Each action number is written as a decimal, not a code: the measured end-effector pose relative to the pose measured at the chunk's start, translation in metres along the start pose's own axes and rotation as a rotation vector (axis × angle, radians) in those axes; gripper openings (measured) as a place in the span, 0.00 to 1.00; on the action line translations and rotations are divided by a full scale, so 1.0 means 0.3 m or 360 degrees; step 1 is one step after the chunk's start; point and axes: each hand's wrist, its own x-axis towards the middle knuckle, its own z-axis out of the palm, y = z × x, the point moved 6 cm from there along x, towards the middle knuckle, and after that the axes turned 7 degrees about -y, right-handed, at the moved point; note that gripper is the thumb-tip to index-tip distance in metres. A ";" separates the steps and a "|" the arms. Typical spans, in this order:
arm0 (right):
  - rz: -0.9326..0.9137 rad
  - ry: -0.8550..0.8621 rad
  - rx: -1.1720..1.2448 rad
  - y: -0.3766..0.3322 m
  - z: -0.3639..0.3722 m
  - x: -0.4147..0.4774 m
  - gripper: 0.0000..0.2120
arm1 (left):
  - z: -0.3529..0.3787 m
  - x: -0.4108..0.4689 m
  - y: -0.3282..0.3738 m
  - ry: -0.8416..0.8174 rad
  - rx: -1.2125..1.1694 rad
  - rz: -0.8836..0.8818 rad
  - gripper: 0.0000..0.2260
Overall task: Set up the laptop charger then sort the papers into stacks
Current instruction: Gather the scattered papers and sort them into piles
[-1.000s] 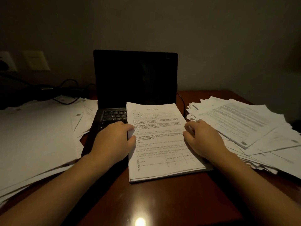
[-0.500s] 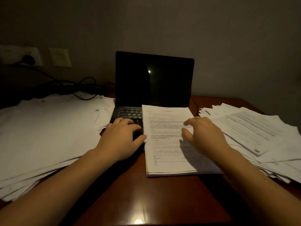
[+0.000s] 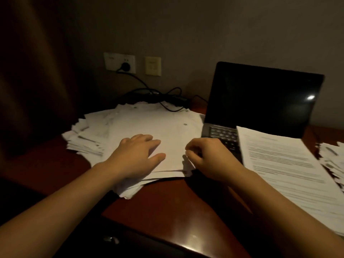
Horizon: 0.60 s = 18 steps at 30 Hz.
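The messy paper pile point(image 3: 149, 123) on the left of the surface point(image 3: 167, 211) is held down by the left hand point(image 3: 134, 157), grip spread flat, likely so nothing slides. Its right edge is pinched by the right hand point(image 3: 208, 159), grip curled together, likely to lift sheets.

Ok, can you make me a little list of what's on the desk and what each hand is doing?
left hand: flat on the messy paper pile
right hand: fingers curled at that pile's right edge, seemingly pinching the top sheets
laptop: open, screen dark
printed stack: neat, partly covering the keyboard
far right pile: loose sheets, blurred
black plug: in the wall socket
desk: dark red wood
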 end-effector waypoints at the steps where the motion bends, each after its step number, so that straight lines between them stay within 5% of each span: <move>1: 0.0002 -0.0032 0.0097 -0.019 0.021 0.026 0.11 | 0.004 -0.007 -0.044 -0.0032 0.0038 -0.0025 0.28; 10: 0.0346 -0.0026 0.1026 -0.041 0.087 0.140 0.25 | 0.063 -0.055 -0.181 -0.0156 -0.0055 -0.0104 0.50; 18: 0.0632 -0.0142 0.1204 -0.013 0.122 0.148 0.37 | 0.053 -0.068 -0.100 -0.0141 -0.0211 0.0261 0.42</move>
